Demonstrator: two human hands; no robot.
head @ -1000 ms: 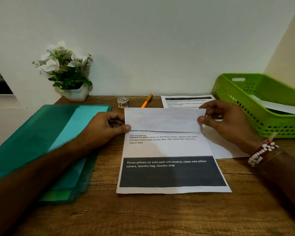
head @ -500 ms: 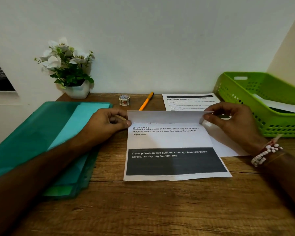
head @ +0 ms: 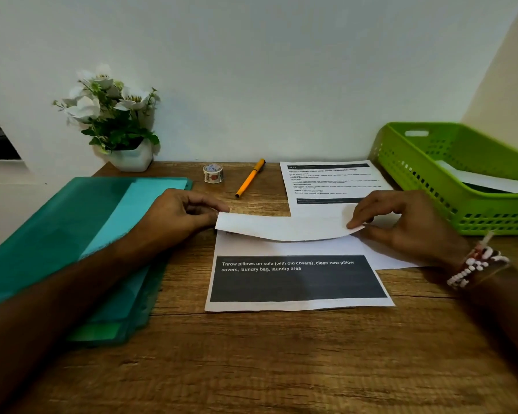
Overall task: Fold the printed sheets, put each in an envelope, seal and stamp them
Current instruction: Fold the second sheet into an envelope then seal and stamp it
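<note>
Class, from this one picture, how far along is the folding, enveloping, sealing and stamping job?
Done: nothing surely; the white paper in the green plastic basket cannot be identified. In hand: left hand and right hand pinch the top flap of the white printed sheet with the dark banner, bowed, not yet creased. Left: the second printed sheet lies flat; the small sticker roll untouched.

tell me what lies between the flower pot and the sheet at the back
Head view: a small tape roll, then an orange pen, lie between the flower pot and the back sheet.
</note>
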